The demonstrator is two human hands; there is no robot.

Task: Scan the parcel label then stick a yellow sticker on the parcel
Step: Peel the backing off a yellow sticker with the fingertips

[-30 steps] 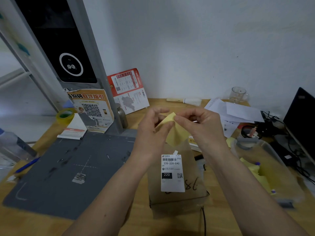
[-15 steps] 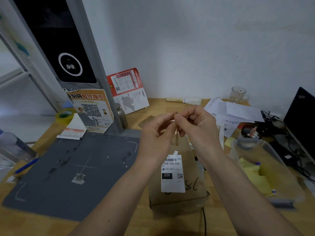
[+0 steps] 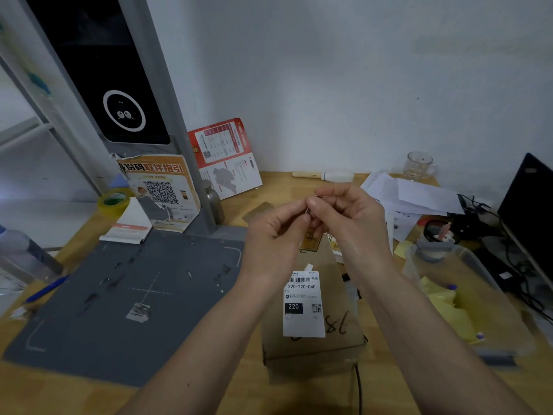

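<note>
Right now my left hand (image 3: pixel 276 227) and right hand (image 3: pixel 347 217) are raised together over the parcel (image 3: pixel 335 324), fingertips pinched on a thin sliver I read as the sticker (image 3: pixel 308 208), seen edge-on; I cannot tell its colour. The parcel lies flat on the table (image 3: pixel 209 396), apart from both hands, its label (image 3: pixel 303 304) facing up.

The risk, as I judge it, is the sticker folding onto itself or clinging to a finger while I peel it, since both pinches sit so close. Pressed down carelessly, it could cover the barcode.

The wooden table is crowded: a grey mat (image 3: pixel 125 295) at left under the scanner stand (image 3: pixel 119 85), a clear bin (image 3: pixel 466 295) holding yellow sheets at right, loose papers (image 3: pixel 419 196), cables and a screen edge (image 3: pixel 526 211) near the white wall.
</note>
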